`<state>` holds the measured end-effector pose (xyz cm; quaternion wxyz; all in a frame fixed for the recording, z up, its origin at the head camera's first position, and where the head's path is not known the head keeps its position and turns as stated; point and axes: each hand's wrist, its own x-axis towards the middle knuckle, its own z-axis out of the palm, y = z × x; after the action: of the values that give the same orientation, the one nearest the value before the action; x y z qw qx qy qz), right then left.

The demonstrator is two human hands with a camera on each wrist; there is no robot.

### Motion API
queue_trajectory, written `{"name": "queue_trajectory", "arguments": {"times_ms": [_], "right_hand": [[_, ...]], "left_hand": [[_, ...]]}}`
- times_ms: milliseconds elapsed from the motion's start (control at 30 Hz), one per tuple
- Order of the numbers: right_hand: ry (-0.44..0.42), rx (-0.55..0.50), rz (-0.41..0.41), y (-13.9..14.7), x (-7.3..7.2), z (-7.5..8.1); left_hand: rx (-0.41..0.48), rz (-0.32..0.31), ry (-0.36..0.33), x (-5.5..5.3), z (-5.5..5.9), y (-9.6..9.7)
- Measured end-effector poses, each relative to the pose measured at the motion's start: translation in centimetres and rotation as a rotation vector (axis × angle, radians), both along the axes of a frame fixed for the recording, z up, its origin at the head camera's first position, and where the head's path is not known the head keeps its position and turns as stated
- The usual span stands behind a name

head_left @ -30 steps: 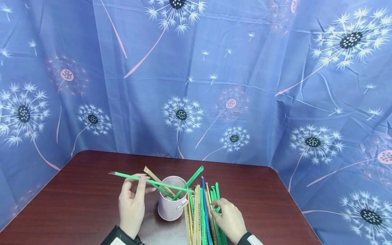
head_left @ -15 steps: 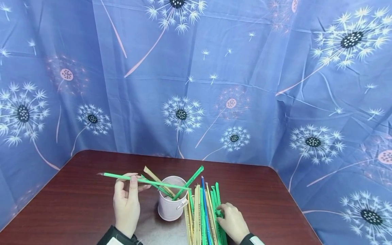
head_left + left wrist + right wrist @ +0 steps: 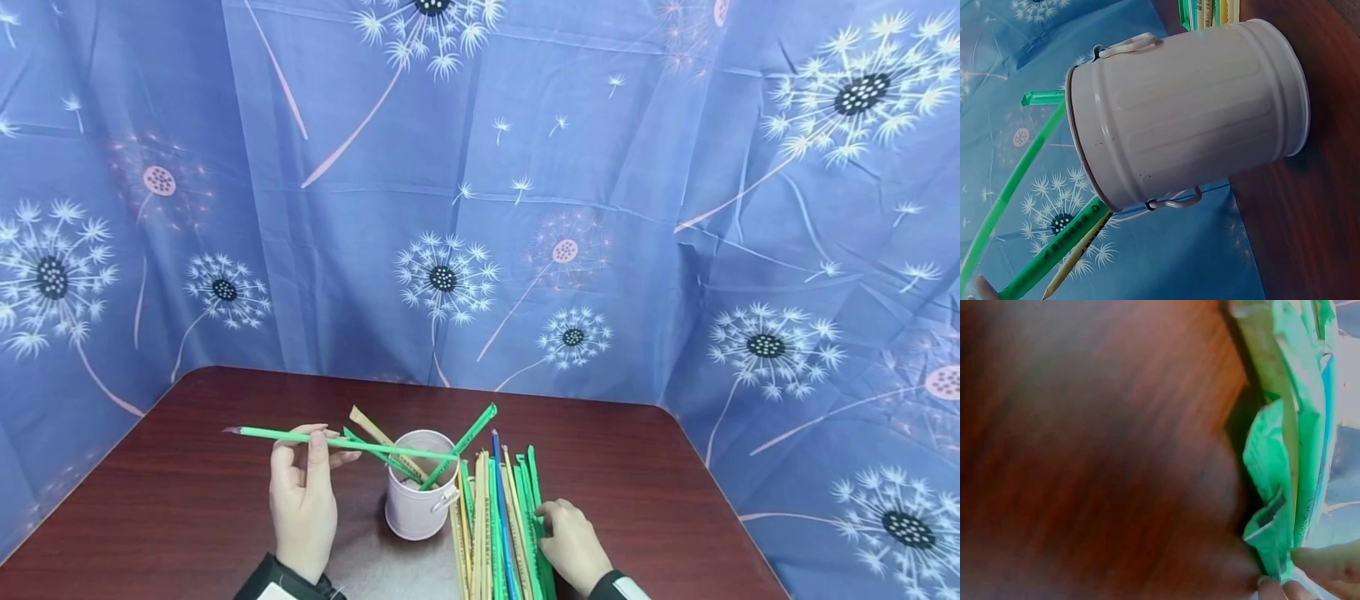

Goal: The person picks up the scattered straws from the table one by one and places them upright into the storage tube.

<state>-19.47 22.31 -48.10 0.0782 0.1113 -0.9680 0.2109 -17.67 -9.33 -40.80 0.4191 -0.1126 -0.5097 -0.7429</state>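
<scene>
My left hand pinches a long light-green straw in a clear wrapper, holding it nearly level. Its right end overlaps the mouth of a small pale metal bucket. Green-wrapped and tan-wrapped straws lean out of that bucket; one tan straw tilts left and a green one right. In the left wrist view the bucket fills the middle, with just a fingertip at the lower left. At the pile's right edge, my right hand pinches a green paper-wrapped straw between thumb and fingers.
A row of wrapped straws, tan, green and one blue, lies right of the bucket. All of it is on a dark red-brown wooden table. A blue dandelion-print cloth hangs behind and at both sides.
My left hand has drawn left with the light-green straw, whose right end has shifted from the pile to the bucket's mouth. My right hand has moved right to the pile's outer edge.
</scene>
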Motion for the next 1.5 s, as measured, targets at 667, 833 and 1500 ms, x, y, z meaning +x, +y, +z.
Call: {"name": "queue_trajectory", "arguments": {"times_ms": [667, 833, 1500], "right_hand": [[-0.111, -0.003, -0.11, 0.13, 0.13, 0.48], [-0.153, -0.017, -0.127, 0.05, 0.13, 0.59], [-0.171, -0.023, -0.132, -0.1, 0.12, 0.85]], "left_hand": [[0.082, 0.019, 0.031, 0.16, -0.14, 0.12], [0.096, 0.017, 0.051, 0.18, -0.36, 0.03], [0.07, 0.004, 0.006, 0.24, -0.5, 0.19]]}}
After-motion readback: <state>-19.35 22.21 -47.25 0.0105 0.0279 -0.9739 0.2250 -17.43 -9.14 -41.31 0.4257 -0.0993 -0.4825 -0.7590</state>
